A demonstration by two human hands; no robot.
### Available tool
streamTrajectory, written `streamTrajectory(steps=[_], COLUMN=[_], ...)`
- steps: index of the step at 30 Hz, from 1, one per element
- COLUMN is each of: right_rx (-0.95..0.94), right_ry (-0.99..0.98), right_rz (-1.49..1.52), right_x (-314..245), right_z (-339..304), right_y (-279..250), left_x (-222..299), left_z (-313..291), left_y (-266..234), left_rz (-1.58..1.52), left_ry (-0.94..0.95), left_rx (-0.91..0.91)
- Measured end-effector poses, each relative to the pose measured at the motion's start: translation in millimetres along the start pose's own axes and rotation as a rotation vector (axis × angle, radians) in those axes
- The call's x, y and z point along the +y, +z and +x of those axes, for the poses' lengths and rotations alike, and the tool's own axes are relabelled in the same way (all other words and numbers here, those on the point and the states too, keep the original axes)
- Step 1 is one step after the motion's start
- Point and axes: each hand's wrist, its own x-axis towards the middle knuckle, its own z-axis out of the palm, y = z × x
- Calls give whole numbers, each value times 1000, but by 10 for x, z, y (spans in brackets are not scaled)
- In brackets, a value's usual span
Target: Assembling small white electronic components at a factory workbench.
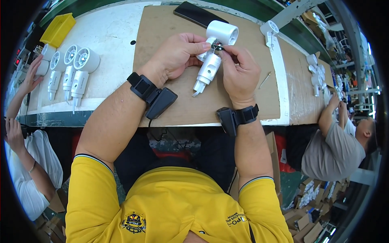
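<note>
Over the brown cardboard sheet (174,106), a white spotlight (223,31) is held between my two hands. Its round head points up and its narrower white cylinder (209,69) hangs tilted below, with prongs at the lower end. At the joint between them, thin wires and a small dark part (219,47) show. My left hand (175,56) is closed on the spotlight's joint from the left, thumb on top. On the other side, the fingers of my right hand (243,72) pinch at the small dark part; the fingertips partly cover it.
Several white spotlights (86,60) stand on the left of the table, near a yellow bin (59,30) and a co-worker's hand (31,77). A black flat device (200,14) lies behind. A thin rod (265,80) and another spotlight (269,33) are right. A second co-worker (334,150) sits there.
</note>
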Motion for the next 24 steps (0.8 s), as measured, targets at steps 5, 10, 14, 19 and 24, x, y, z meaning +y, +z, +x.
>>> streamTrajectory(steps=[5, 10, 14, 19, 24], right_rx=[1, 9, 15, 10, 19], right_ry=[2, 8, 15, 23, 58], right_rz=[-14, -19, -12, -14, 16], right_x=[11, -21, -29, -37, -22], right_z=[5, -6, 7, 12, 10], right_y=[5, 15, 24, 18, 22], left_x=[6, -1, -13, -25, -7], left_z=[-5, -6, 14, 47, 53], left_y=[17, 1, -17, -51, -43], left_rz=[-9, -5, 2, -10, -16], left_ry=[-9, -21, -24, -32, -46], left_rx=[9, 3, 6, -21, -30])
